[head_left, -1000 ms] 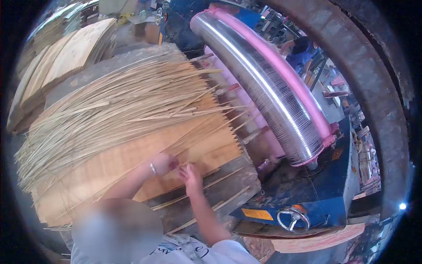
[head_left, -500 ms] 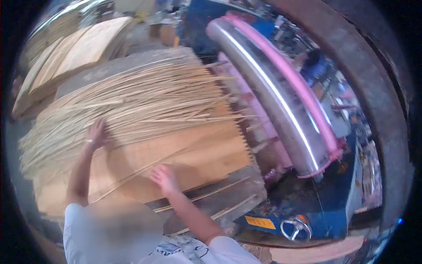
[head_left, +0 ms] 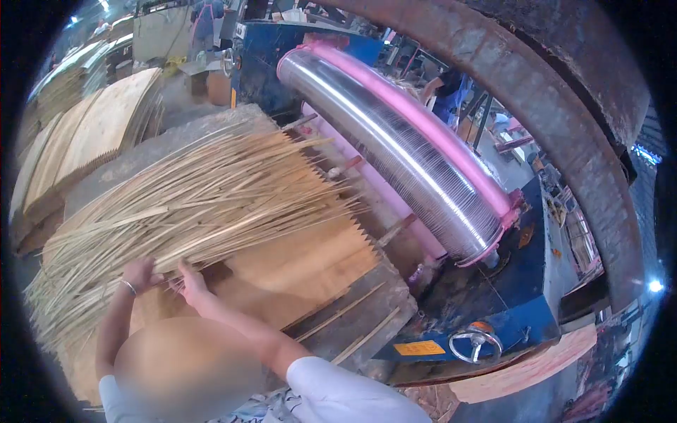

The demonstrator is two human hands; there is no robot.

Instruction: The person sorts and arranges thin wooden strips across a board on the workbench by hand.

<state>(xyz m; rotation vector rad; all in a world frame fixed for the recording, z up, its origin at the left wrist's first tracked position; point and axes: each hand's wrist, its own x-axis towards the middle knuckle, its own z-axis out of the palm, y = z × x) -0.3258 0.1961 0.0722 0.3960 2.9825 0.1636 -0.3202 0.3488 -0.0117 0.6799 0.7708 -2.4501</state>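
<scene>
A wide heap of thin wooden strips lies across a stack of veneer sheets with a saw-toothed right edge. My left hand, with a band at the wrist, is closed on the near edge of the strips. Close beside it on the right, my right hand has its fingers curled round strips at the same edge, thumb upward. The undersides of both hands and part of the gripped strips are hidden.
Right of the stack is a blue machine with a shiny metal roller, a pink roller and a handwheel. More veneer sheets are piled at the left. A rusty beam arches overhead. People stand in the background.
My right hand has moved left across the veneer to beside my left hand. My left hand has come nearer to me, and both have closed on strips. The view has shifted.
</scene>
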